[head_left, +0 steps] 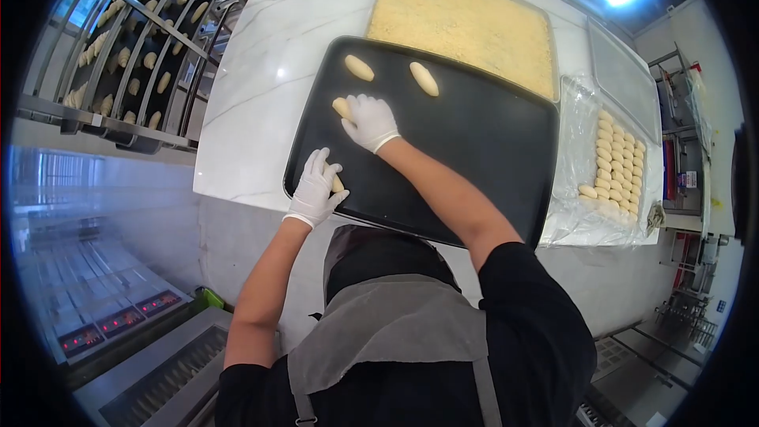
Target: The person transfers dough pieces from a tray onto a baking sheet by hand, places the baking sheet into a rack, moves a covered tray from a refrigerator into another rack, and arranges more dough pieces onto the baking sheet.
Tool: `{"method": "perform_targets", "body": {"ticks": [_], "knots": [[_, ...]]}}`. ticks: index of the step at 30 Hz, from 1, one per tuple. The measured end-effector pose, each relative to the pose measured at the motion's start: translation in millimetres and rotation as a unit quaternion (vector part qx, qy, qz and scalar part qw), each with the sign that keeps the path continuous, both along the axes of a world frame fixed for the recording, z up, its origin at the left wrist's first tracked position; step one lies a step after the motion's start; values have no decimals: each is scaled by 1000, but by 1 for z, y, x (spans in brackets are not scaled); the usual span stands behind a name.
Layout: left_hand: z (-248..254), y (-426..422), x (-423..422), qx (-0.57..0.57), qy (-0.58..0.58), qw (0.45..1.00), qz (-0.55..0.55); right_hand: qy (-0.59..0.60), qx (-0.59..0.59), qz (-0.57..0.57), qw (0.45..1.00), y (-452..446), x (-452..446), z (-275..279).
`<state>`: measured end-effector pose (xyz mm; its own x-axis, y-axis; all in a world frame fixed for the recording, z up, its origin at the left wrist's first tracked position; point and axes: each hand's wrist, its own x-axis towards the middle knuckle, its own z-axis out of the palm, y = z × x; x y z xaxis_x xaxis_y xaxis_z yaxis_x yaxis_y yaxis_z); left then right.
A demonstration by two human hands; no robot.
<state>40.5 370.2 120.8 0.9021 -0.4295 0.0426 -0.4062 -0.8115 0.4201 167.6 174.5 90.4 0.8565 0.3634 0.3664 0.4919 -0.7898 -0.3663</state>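
A large black tray [443, 142] lies on the white marble table. Two pale oval dough pieces rest near its far edge, one at the left [360, 68] and one farther right [424, 79]. My right hand [369, 121], in a white glove, has its fingers closed on a third dough piece [342, 108] just above the tray. Close to the tray's near left corner, my gloved left hand [316, 189] grips another dough piece [337, 183], which is partly hidden by the fingers.
A tray of yellow crumbs [466, 20] sits beyond the black tray. At the right, many dough pieces [619, 160] lie in rows on plastic sheeting [575, 130]. A metal rack [198, 51] with loaded trays stands at the left, and the marble table's edge [229, 199] is near me.
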Motion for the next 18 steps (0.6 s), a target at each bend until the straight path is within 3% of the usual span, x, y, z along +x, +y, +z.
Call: {"method": "perform_targets", "body": {"ticks": [9, 11, 12, 13, 14, 15, 18], "knots": [[-16, 2, 18, 10, -29, 999, -38, 11, -35, -58, 998, -2, -38, 1], [-19, 4, 26, -31, -50, 998, -30, 0, 18, -93, 996, -6, -52, 22], [2, -4, 25, -14, -32, 999, -9, 1, 5, -131, 991, -14, -63, 29], [26, -9, 18, 5, -12, 1000, 10, -17, 70, -155, 985, -22, -77, 34], [28, -12, 13, 25, -59, 998, 1, -44, 132, -174, 975, -38, -87, 40], [29, -16, 15, 45, -108, 993, -1, -50, 120, -203, 970, -64, -97, 48], [56, -54, 42, -65, -105, 988, -88, -129, 184, -270, 936, -135, -155, 73]]}}
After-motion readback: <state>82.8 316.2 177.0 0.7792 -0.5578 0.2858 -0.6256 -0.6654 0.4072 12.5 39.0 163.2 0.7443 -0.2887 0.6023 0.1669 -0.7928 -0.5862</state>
